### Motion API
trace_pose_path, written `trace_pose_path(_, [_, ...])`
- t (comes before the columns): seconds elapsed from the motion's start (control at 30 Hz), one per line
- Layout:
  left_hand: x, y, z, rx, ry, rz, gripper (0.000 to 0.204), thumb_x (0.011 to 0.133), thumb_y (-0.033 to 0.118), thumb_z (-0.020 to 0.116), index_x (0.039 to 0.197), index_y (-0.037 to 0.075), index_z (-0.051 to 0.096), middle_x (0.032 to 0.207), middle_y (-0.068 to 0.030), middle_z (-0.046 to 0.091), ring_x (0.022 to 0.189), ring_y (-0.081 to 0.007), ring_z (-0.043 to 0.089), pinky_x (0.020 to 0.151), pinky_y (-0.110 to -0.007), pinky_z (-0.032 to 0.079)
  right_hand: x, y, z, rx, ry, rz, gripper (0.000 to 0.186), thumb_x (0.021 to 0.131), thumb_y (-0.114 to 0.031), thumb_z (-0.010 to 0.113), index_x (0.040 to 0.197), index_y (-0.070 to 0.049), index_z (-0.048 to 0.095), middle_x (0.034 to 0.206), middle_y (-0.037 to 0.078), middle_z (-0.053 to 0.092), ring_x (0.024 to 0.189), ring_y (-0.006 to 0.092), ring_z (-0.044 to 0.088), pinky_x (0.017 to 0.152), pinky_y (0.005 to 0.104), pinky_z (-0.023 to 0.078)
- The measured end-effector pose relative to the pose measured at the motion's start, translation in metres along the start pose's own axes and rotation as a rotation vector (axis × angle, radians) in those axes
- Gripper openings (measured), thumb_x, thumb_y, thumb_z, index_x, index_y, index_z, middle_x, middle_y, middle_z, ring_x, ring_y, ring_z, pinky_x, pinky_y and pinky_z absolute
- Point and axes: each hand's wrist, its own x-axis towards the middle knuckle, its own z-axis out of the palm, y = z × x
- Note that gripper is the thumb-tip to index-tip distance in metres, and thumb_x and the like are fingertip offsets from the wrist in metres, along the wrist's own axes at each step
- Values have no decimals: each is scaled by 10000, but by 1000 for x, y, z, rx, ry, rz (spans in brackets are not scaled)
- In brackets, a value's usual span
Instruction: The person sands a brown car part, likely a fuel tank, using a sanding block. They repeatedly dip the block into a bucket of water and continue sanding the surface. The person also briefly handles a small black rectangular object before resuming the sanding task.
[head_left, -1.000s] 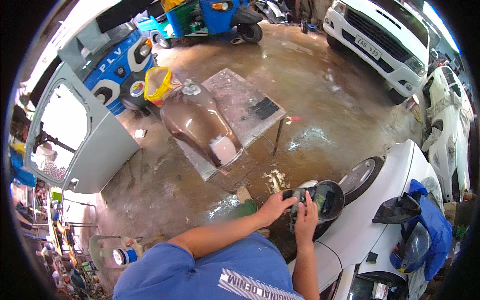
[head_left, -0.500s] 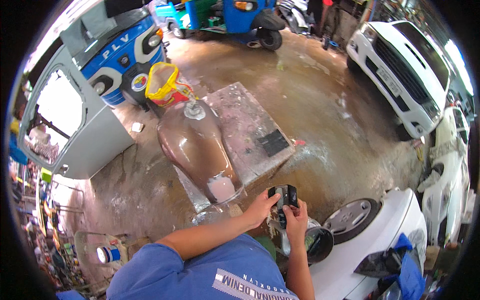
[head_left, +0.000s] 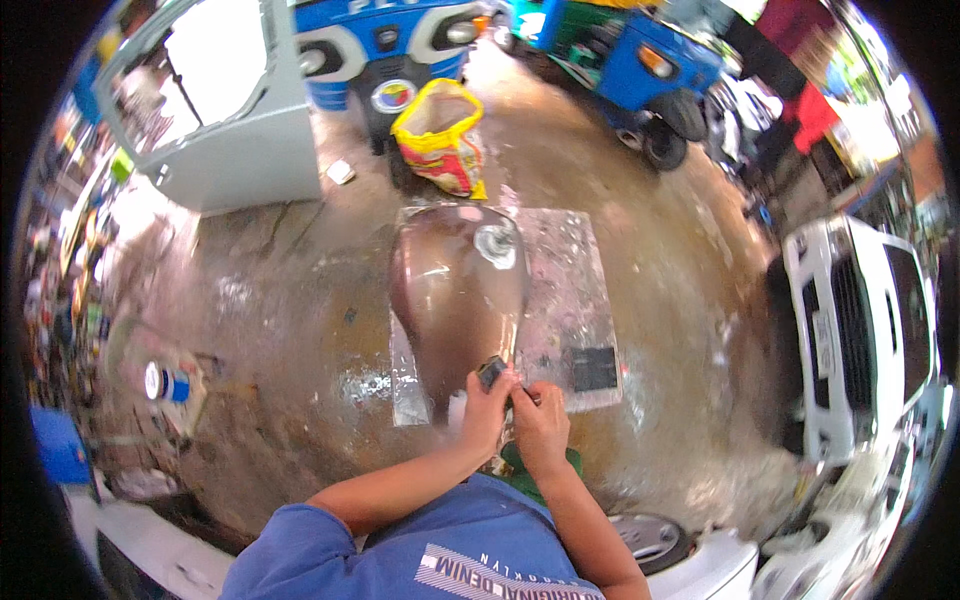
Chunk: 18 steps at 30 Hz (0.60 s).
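My left hand (head_left: 485, 410) is closed on a small dark block (head_left: 492, 372) with what looks like a dark sheet around it, over the lower end of a glossy brown motorcycle fuel tank (head_left: 450, 290). My right hand (head_left: 540, 425) grips the same block's right side, fingers curled. The tank lies on a paint-stained board-topped table (head_left: 560, 250), its silver filler fitting (head_left: 495, 243) toward the far end. A pale patch on its near end is partly hidden behind my left hand. A dark square sheet (head_left: 593, 370) lies at the table's right.
A yellow-and-red sack (head_left: 437, 135) stands behind the tank. A grey door (head_left: 235, 165) and blue three-wheelers (head_left: 640, 80) are beyond. A white pickup (head_left: 840, 340) is at right, a white car body (head_left: 715, 565) at lower right, a white-and-blue can (head_left: 165, 382) at left.
The view has swung from the white car and dark pot round to face the tank squarely. Both hands, holding the dark block, have moved left, in front of the tank.
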Motion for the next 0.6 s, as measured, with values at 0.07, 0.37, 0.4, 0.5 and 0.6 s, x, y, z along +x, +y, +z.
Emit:
trace_pose_path(0.07, [-1,24,-5,-165,123,40,356,1068,271,628,1306,70,455,1304,-118,644,1179,-239,654,1034,-411,543,21,-6,11,98,-66,-111,338,902,-79,708,1234,-145,723,1049,111,630,950,314,638,771,419,557])
trace_pose_path(0.37, [-19,49,-48,-290,635,444,366,1094,380,573,1262,59,523,1115,-90,679,1044,-166,653,944,-353,541,120,59,6,270,-607,-513,454,957,-197,719,1378,-53,632,1293,203,612,1219,390,586,1031,471,488])
trace_pose_path(0.4, [-27,43,-52,-295,722,521,341,1090,385,579,1225,73,553,1055,-66,687,993,-154,652,914,-341,539,134,76,8,244,-609,-574,455,962,-203,713,1377,-37,628,1300,208,610,1232,391,580,1046,474,478])
trace_pose_path(0.5, [-69,10,-59,-179,1036,594,269,1077,340,605,1142,79,591,978,-34,670,895,-139,648,834,-310,534,167,103,18,291,-635,-722,441,972,-206,704,1352,4,627,1327,222,599,1238,406,571,1063,475,467])
trace_pose_path(0.6, [-148,-41,-42,-105,1262,530,204,1063,290,624,1091,90,603,917,-34,663,870,-148,664,801,-311,544,163,93,34,368,-712,-936,470,958,-197,715,1370,1,608,1344,258,597,1231,433,575,1054,507,472])
